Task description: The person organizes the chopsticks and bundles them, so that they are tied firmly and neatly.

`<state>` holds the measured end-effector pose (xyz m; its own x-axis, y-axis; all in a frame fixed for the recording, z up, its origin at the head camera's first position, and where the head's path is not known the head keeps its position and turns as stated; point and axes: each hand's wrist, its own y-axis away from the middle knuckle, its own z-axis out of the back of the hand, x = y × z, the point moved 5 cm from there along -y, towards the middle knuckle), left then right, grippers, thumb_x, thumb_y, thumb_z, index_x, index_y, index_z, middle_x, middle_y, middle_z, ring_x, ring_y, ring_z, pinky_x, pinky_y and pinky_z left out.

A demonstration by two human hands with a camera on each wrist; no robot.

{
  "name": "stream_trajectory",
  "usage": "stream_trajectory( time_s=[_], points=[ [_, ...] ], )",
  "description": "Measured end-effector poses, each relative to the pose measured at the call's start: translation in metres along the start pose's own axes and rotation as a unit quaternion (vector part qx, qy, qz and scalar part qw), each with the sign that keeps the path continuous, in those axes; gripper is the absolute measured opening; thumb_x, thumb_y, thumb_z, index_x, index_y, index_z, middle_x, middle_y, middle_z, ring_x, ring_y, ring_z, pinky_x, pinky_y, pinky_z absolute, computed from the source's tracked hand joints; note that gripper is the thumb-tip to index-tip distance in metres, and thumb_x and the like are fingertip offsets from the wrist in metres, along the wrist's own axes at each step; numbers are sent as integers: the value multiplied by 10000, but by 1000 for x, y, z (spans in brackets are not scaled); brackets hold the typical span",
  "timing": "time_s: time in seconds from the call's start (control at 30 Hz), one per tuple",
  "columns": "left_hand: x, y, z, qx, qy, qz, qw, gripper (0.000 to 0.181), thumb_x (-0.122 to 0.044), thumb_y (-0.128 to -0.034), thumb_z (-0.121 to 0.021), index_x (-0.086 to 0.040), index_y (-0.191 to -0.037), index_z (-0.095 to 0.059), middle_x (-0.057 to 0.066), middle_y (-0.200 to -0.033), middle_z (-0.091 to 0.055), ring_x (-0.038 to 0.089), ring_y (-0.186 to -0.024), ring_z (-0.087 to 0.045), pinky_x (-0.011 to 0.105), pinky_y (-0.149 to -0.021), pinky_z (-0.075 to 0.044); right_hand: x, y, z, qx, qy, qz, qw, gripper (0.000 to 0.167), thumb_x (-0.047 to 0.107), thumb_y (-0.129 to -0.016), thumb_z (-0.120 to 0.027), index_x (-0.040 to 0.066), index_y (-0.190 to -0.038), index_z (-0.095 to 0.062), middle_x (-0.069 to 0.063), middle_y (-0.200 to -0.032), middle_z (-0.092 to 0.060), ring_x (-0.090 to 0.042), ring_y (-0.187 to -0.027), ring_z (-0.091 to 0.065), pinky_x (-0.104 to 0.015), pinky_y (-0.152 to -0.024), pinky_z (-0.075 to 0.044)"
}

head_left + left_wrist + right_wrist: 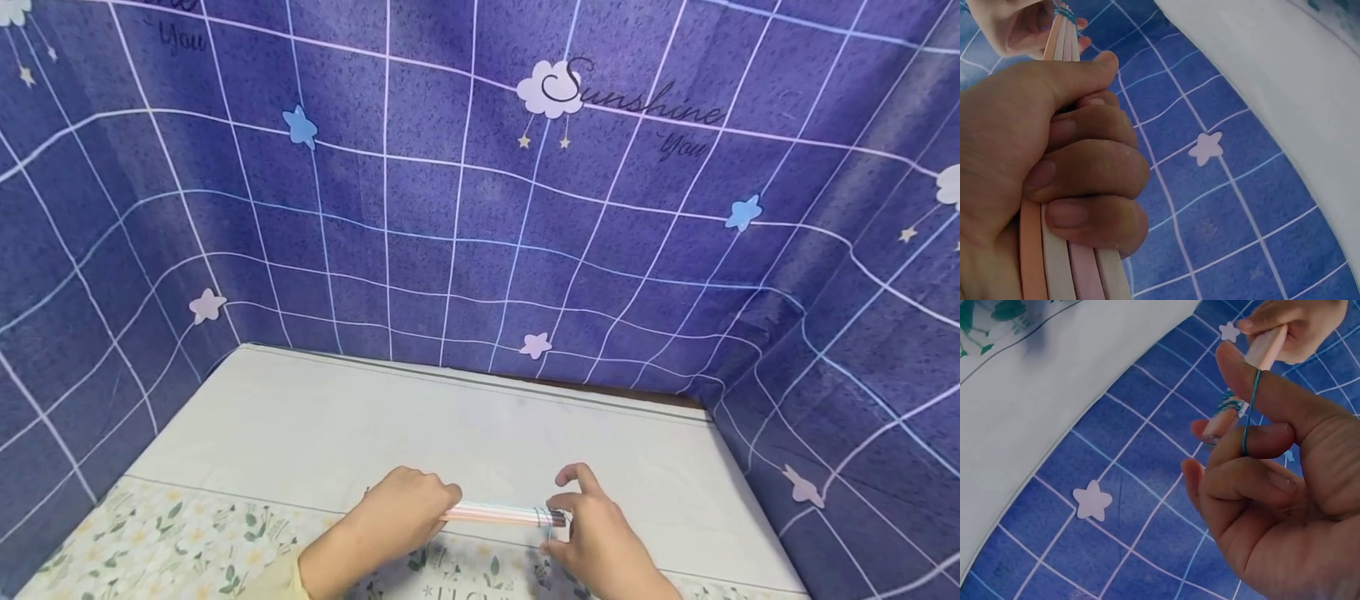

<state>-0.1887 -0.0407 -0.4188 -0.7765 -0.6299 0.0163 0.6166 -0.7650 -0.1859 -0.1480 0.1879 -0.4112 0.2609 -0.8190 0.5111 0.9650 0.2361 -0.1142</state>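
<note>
A bundle of slim pastel pencils (495, 514) in orange, white and pink lies across my left hand (408, 510), which grips it with curled fingers. In the left wrist view the pencils (1060, 275) run out below the fist. Teal rubber band (1229, 403) is wound round the bundle near its far end. My right hand (600, 533) is at that end, fingers bent and spread. A loop of the teal band (1250, 412) stretches between its thumb and a bent finger in the right wrist view. Where the loop meets the bundle is partly hidden.
Below the hands lies a table with a white cover (315, 425) and a floral-printed front part (150, 533). A purple-blue curtain (420, 208) with a grid, stars and clouds hangs behind the table and at both sides.
</note>
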Motion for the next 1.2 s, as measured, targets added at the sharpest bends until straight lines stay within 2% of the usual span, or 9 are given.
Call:
stream_trajectory(
  time_s=[0.13, 0.27, 0.4, 0.5, 0.67, 0.77, 0.97, 1.1, 1.2],
  points=[
    [-3, -2, -4, -35, -9, 35, 10000, 145, -135, -972, -708, -143, -827, -718, -53, -659, -708, -17, -510, -422, 128, -505, -454, 0, -2, -4, 238, 196, -155, 9994, 420, 57, -707, -936, -51, -1071, -758, -62, -1237, -511, -33, -722, -573, -232, -672, -602],
    [-5, -5, -3, -310, -280, 62, 9991, 149, -146, -963, -712, -154, -815, -717, -44, -662, -723, -17, -503, -422, 147, -495, -472, 2, -3, -6, 45, 355, -284, 9990, 345, -19, -717, -881, -23, -1030, -736, -76, -1167, -500, -115, -778, -624, -279, -700, -634],
    [-6, -5, 1, -485, -331, 81, 9982, 142, -143, -947, -725, -159, -806, -715, -54, -639, -706, -20, -500, -401, 143, -496, -472, 5, -2, -5, -298, 451, -269, 9982, 346, -75, -696, -838, 39, -982, -681, -87, -1131, -479, -82, -702, -563, -207, -623, -570],
    [-6, -5, 3, -517, -168, 100, 9985, 134, -128, -933, -739, -154, -803, -717, -56, -632, -699, -20, -500, -389, 140, -488, -452, 6, -1, -7, -418, 423, -247, 9979, 357, -86, -706, -823, 46, -992, -656, -85, -1123, -464, -41, -658, -517, -154, -579, -501],
    [-6, -4, 2, -446, -13, 143, 9989, 153, -115, -914, -750, -165, -778, -701, -62, -635, -695, -13, -513, -394, 174, -488, -450, 6, 1, -10, -496, 273, -289, 9980, 523, -133, -716, -768, 69, -1156, -570, -95, -1142, -466, -4, -595, -439, -132, -529, -435],
    [-6, -4, -1, -350, 5, 166, 9992, 170, -128, -919, -746, -174, -767, -687, -70, -628, -681, -7, -518, -400, 189, -491, -450, 8, 1, -10, -504, 153, -254, 9983, 611, -174, -699, -713, 121, -1189, -499, -78, -1134, -463, -3, -570, -392, -159, -507, -404],
    [-5, -2, -8, -275, -25, 236, 9993, 125, -188, -900, -788, -169, -810, -703, -49, -675, -720, 5, -530, -513, 204, -510, -497, 14, 4, -9, -596, -196, -7, 9980, 547, -218, -721, -672, 156, -1065, -469, -32, -1091, -421, 34, -636, -389, -151, -563, -442],
    [-6, -3, -7, -354, 1, 268, 9990, 114, -213, -915, -777, -166, -830, -717, -39, -692, -736, 24, -537, -559, 223, -519, -524, 19, 11, -3, -1292, -427, 398, 9899, 552, -237, -651, -669, 156, -968, -446, 38, -1011, -383, 49, -723, -380, -151, -584, -437],
    [-5, -3, -6, -370, 46, 288, 9989, 104, -229, -922, -770, -160, -856, -729, -29, -711, -750, 38, -550, -595, 230, -528, -539, 21, 15, 0, -1621, -668, 868, 9807, 555, -243, -601, -651, 137, -941, -433, 73, -983, -362, 37, -757, -387, -153, -575, -431]
  ],
)
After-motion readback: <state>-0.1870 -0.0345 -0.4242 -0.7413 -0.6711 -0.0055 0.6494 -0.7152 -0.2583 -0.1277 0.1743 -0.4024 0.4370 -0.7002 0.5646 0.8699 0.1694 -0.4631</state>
